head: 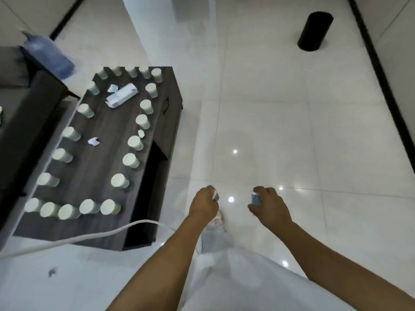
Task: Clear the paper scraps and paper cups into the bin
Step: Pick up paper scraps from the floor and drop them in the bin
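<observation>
Head view, looking down; some motion blur at upper left.

Left hand (203, 204): out over the white tiled floor (269, 131), fingers curled round a small crumpled white paper scrap (216, 195) that pokes out at the knuckles. Right hand (268, 204): level with the left, well apart from it, fingers curled round a crumpled blue-and-white paper scrap (256, 198). Both hands are off the table, beyond its right edge.

Dark wood-grain low table (105, 153): pale green paper cups stand in a ring along its edges — a row along the far edge (132, 71), a line down the right edge (135, 142), a line down the left edge (61, 154), a row along the near edge (87, 206). All upright as far as can be told.

Inside the ring: a white rectangular carton (122, 95) lies flat near the far edge, a small blue-white crumpled scrap (113, 88) just beside it; a white-and-purple crumpled scrap (93, 141) near the table's middle; a small white scrap (141, 132) by the right-edge cups.

Black cylindrical bin (314, 31): stands on the floor at far right, well apart from the table and hands.

A white cable (89, 236) crosses the table's near edge. Blurred blue water bottle (48, 56) sits on a dark stand beyond the table's far-left corner.
</observation>
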The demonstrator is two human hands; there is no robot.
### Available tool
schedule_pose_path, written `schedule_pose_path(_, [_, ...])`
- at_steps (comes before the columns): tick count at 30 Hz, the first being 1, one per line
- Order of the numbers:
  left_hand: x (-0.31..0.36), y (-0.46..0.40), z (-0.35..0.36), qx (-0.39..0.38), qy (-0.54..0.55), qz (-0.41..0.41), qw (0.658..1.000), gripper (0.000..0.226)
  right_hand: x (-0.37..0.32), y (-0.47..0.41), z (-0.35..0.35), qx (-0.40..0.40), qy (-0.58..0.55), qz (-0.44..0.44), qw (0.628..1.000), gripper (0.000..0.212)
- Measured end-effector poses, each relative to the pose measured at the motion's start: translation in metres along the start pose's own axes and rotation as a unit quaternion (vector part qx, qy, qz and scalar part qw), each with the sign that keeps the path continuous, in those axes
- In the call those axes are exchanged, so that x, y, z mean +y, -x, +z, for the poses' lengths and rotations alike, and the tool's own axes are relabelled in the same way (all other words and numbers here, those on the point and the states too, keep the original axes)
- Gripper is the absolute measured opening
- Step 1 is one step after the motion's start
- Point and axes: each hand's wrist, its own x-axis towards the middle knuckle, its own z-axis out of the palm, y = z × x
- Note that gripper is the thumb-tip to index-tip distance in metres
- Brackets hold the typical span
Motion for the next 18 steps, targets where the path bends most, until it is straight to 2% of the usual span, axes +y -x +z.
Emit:
schedule_pose_path(7, [0.125, -0.164, -0.015, -0.037, -0.03, 0.09, 0.995, 0.02, 0.004, -0.143, -0.103, 0.071, -0.039, 0.037, 0.996, 0.05])
schedule_pose_path(14, [0.241, -0.303, -0.054, -0.055, -0.067, 0.156, 0.984, 0.02, 0.0, -0.26, -0.204, 0.089, -0.072, 0.09, 0.989, 0.051])
schedule_pose_path(18, [0.309, -0.369, -0.056, -0.068, -0.106, 0.184, 0.975, 0.02, 0.022, -0.316, -0.254, 0.095, -0.076, 0.113, 0.986, 0.051])
